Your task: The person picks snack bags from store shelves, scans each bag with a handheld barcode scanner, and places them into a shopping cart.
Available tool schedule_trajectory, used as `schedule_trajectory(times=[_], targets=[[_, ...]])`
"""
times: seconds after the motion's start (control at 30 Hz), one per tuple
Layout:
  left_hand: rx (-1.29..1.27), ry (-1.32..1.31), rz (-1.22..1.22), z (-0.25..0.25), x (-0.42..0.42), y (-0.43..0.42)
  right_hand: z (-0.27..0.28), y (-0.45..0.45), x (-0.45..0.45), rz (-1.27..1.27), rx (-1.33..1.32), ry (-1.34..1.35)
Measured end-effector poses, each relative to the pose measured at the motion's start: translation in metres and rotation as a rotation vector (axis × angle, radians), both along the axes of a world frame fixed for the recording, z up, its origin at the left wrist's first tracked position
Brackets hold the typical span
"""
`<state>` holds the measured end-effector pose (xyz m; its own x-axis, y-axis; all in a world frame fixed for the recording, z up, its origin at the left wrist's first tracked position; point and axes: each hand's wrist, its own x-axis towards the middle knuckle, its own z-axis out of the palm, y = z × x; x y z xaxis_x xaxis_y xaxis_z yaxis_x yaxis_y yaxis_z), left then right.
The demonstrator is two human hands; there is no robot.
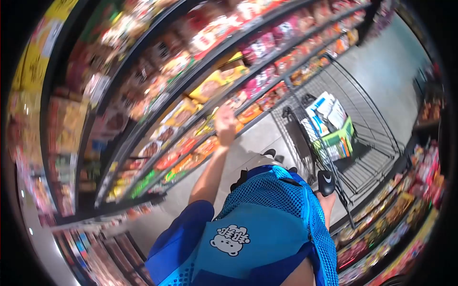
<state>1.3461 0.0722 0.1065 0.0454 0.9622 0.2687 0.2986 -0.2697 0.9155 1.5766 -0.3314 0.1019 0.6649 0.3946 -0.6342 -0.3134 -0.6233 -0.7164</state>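
My left hand (225, 125) is stretched out beside the lower shelves, close to rows of bagged snacks (250, 113). Motion blurs its fingers, and nothing held shows clearly in it. At my right side, my right hand (325, 202) is closed around a black grip (326, 183) with a white curved mark, next to the shopping cart (343, 190); most of its fingers are hidden. Inside the wire cart stands a green box or bag (339, 138) with white and blue packages (327, 110) on top.
Long dark shelves (191, 66) full of colourful packets run along my left. Another packed display (381, 229) lines the lower right, beyond the cart. Grey tiled floor (260, 138) lies between the shelf and the cart. My blue mesh vest (267, 209) fills the lower middle.
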Motion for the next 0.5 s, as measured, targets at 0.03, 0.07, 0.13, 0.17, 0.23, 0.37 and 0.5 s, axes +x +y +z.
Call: schedule_trajectory(times=[0.03, 0.07, 0.13, 0.17, 0.23, 0.37, 0.5], targets=[[0.099, 0.019, 0.058, 0.034, -0.027, 0.009, 0.001, 0.008, 0.004, 0.065, 0.014, -0.027], [0.207, 0.027, 0.319, 0.045, -0.050, 0.032, -0.001, 0.014, 0.007, 0.119, 0.030, -0.055], [0.392, -0.112, 0.477, 0.082, -0.115, 0.083, -0.004, 0.047, 0.003, 0.200, 0.020, -0.105], [0.397, -0.136, 0.542, 0.104, -0.142, 0.096, -0.004, 0.055, 0.002, 0.227, 0.010, -0.126], [0.404, -0.108, 0.575, 0.130, -0.194, 0.123, -0.004, 0.069, 0.002, 0.277, 0.002, -0.154], [0.175, -0.031, 0.402, 0.158, -0.213, 0.175, -0.007, 0.093, -0.003, 0.320, 0.030, -0.177], [-0.028, 0.436, 0.479, 0.168, -0.191, 0.203, -0.003, 0.098, -0.013, 0.312, -0.011, -0.233]])
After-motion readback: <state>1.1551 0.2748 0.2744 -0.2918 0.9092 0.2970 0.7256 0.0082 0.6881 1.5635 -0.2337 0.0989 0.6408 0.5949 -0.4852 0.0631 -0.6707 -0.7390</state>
